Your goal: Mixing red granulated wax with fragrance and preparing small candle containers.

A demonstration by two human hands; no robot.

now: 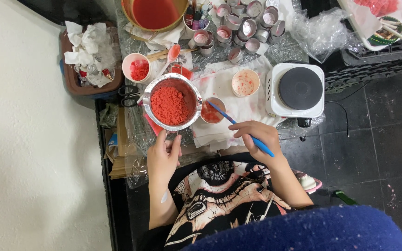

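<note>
The metal pan (171, 102) of red crumbs sits over the stained cloth (238, 104), its handle pinched in the left hand (163, 158). The right hand (259, 137) grips a blue stick (238, 126) whose tip dips into a small cup (211, 111) beside the pan, with 1 hot plate (298, 89) further right.

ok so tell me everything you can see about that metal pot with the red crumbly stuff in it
The metal pot is small, round and silvery, with a shiny rim smeared red inside. It holds a heap of coarse red crumbs that fills most of the bowl. The left hand holds it from the near side, over the stained white cloth. A small cup of red liquid sits right beside its rim.
</note>
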